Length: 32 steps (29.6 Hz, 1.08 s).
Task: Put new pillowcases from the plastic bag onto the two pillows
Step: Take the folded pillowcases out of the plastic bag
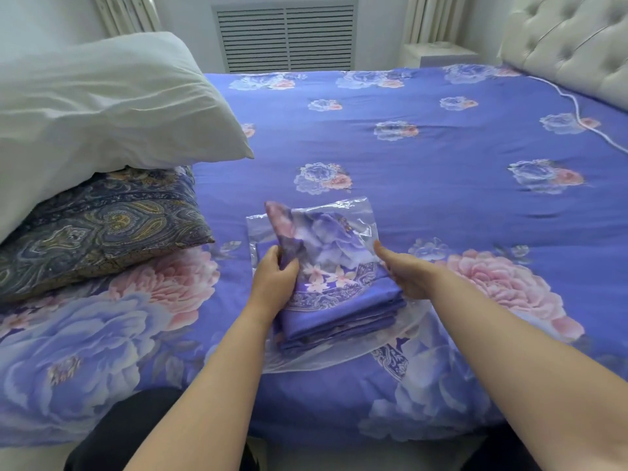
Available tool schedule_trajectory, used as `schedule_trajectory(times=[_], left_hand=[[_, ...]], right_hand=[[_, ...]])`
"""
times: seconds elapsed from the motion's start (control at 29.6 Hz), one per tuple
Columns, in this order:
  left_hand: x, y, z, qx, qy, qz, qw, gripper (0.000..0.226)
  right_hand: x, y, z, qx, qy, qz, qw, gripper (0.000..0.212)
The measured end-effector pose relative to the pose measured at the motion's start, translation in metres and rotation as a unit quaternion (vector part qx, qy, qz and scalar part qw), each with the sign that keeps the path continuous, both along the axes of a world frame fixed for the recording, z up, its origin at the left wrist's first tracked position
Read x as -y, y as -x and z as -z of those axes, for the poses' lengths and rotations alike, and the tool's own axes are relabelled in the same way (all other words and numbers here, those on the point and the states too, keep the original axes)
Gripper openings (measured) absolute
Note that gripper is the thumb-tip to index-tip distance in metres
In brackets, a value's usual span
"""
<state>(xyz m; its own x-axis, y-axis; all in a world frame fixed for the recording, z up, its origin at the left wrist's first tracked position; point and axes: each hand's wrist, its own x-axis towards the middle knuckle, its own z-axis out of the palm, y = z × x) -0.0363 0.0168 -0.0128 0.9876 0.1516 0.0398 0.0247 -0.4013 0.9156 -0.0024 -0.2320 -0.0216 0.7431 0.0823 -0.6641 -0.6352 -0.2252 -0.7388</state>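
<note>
A clear plastic bag (360,212) lies on the bed in front of me, with folded purple floral pillowcases (336,300) sticking partly out of its near end. My left hand (273,277) grips the left edge of the folded pillowcases, lifting one corner up. My right hand (404,273) holds the right side of the stack at the bag's opening. Two pillows are stacked at the left: a bare white pillow (102,103) rests on top of a pillow in a dark paisley case (102,229).
The bed is covered with a purple floral bedspread (441,158). A tufted cream headboard (571,42) stands at the right. A wall vent (285,35) and radiator pipes are behind the bed. My dark-clothed knees press against the bed's near edge.
</note>
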Motion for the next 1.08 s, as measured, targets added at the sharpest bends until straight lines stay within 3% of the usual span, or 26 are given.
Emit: schedule_trajectory(times=[0.07,0.17,0.24,0.3,0.37,0.44,0.47,0.57,0.64,0.71,0.78,0.81,0.88,0.91,1.01,1.05,1.08], left_hand=[[0.000,0.003,-0.012,0.037,0.190,-0.035,0.980,0.014],[-0.016,0.007,-0.029,0.072,0.347,-0.087,0.931,0.025],[-0.028,0.009,-0.038,0.088,0.404,-0.080,0.907,0.027],[-0.032,0.014,-0.044,0.088,0.442,-0.049,0.892,0.032],[-0.029,0.019,-0.046,0.079,0.433,-0.026,0.897,0.034],[-0.025,0.022,-0.048,0.074,0.405,-0.013,0.911,0.033],[-0.024,0.023,-0.049,0.069,0.398,-0.007,0.915,0.032],[-0.017,0.023,-0.051,0.060,0.402,0.006,0.913,0.033],[-0.006,0.022,-0.052,0.058,0.426,0.021,0.903,0.033],[0.007,0.022,-0.054,0.050,0.445,0.037,0.893,0.033],[0.018,0.023,-0.054,0.040,0.459,0.052,0.886,0.033],[0.023,0.023,-0.054,0.033,0.465,0.056,0.883,0.034],[0.031,0.025,-0.055,0.018,0.475,0.055,0.878,0.033],[0.033,0.026,-0.056,0.009,0.477,0.054,0.877,0.032],[0.030,0.027,-0.057,-0.023,0.463,0.047,0.885,0.030],[0.026,0.027,-0.058,-0.035,0.456,0.046,0.888,0.030],[0.021,0.027,-0.059,-0.042,0.445,0.045,0.893,0.029]], right_hand=[[-0.005,0.003,0.002,0.006,0.029,0.007,1.000,0.052],[-0.013,0.008,0.006,0.026,0.021,-0.035,0.999,0.020],[-0.023,0.014,0.003,0.057,0.005,-0.055,0.997,0.009],[-0.036,0.017,0.003,0.104,0.036,-0.025,0.994,0.023],[-0.038,0.016,0.005,0.152,0.082,0.048,0.984,0.027],[-0.024,0.013,0.008,0.185,0.078,0.160,0.966,0.008],[-0.010,0.011,0.009,0.194,0.089,0.229,0.950,0.011],[0.048,0.016,0.004,0.191,0.135,0.441,0.867,0.048],[0.078,0.026,-0.003,0.151,0.074,0.543,0.822,0.079],[0.090,0.029,-0.007,0.128,0.007,0.575,0.808,0.099],[0.084,0.032,-0.013,0.097,-0.002,0.564,0.820,0.096],[0.077,0.033,-0.017,0.091,-0.005,0.543,0.834,0.081],[0.054,0.042,-0.028,0.102,-0.030,0.452,0.886,0.030],[0.036,0.044,-0.034,0.110,-0.028,0.394,0.912,0.020],[-0.019,0.072,-0.027,0.137,-0.097,0.153,0.974,0.035],[-0.029,0.077,-0.023,0.138,0.035,0.061,0.988,0.035],[-0.038,0.079,-0.026,0.117,0.044,0.042,0.991,0.031]])
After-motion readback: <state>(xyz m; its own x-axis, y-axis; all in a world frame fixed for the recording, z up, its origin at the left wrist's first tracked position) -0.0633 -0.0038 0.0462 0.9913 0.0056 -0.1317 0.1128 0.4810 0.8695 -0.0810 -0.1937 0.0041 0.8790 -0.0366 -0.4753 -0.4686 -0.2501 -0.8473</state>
